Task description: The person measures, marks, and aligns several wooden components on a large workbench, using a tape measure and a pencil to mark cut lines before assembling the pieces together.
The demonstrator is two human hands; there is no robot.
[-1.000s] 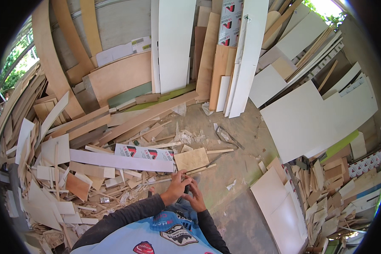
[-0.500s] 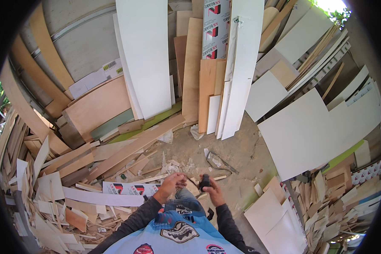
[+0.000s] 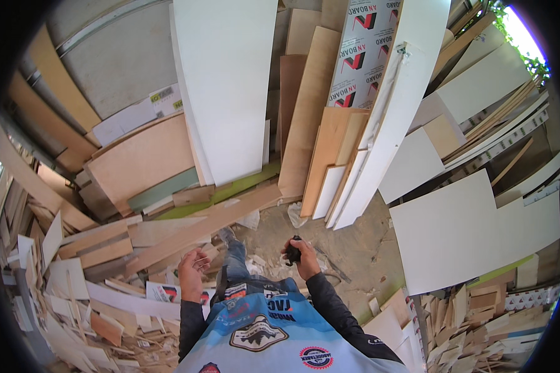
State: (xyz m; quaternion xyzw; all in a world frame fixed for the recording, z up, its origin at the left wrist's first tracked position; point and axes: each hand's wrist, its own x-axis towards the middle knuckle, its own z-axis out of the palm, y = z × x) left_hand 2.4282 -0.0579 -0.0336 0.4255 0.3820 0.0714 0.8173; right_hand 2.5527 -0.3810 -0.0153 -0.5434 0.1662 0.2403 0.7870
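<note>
In my right hand point(image 3: 307, 266) is a small black object point(image 3: 295, 250), compact and palm-sized; its exact kind does not show. The fingers wrap round it in front of my body. My left hand point(image 3: 192, 273) is held apart to the left, with its fingers loosely spread and nothing visible in them. Below that hand lie wood offcuts and a long pale strip point(image 3: 137, 301). Between the hands my leg in jeans point(image 3: 235, 258) reaches forward over the littered floor.
Tall white boards point(image 3: 227, 93) and plywood panels point(image 3: 308, 118) lean on the wall ahead. A long plank point(image 3: 199, 233) lies slanting at the left. Scrap heaps point(image 3: 106, 329) cover the left floor. Large white sheets point(image 3: 473, 230) lean at the right, above more offcuts point(image 3: 479, 317).
My hands, close together before, are now apart: the left has moved left and opened. The right has moved up with the black object. My view has shifted, and a leg now shows further forward.
</note>
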